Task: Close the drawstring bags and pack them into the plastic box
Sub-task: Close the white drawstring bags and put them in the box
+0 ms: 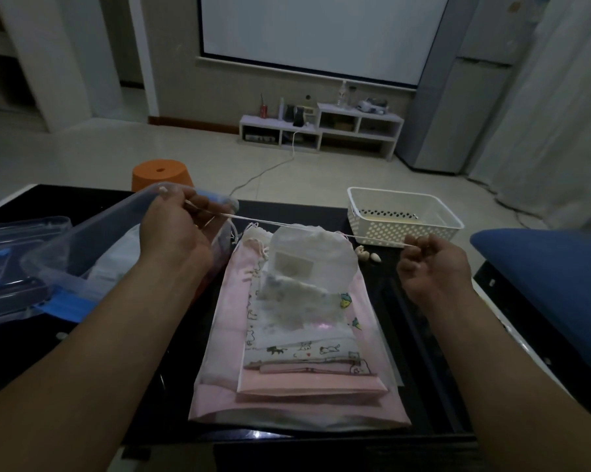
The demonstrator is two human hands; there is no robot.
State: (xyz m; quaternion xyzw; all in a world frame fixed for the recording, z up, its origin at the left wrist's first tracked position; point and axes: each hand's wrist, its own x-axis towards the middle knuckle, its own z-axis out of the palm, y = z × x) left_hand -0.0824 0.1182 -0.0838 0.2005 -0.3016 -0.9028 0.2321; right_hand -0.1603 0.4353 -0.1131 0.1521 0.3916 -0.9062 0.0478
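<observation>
A small white translucent drawstring bag [309, 257] lies on top of a stack of pink and cat-print drawstring bags [297, 352] on the dark table. Its two cords [253, 219] run taut out to either side, and its mouth is gathered. My left hand [176, 223] pinches the left cord, up and to the left of the bag. My right hand [430, 264] pinches the right cord at the bag's right. The clear plastic box [93, 240] stands tilted at the left, behind my left hand, with white items inside.
A clear lid with blue clips [18, 267] lies at the far left. A white perforated basket [403, 216] stands at the table's back right, with small shells [365, 255] in front of it. A blue cushion [546, 287] is at the right edge. An orange stool [163, 177] stands behind the table.
</observation>
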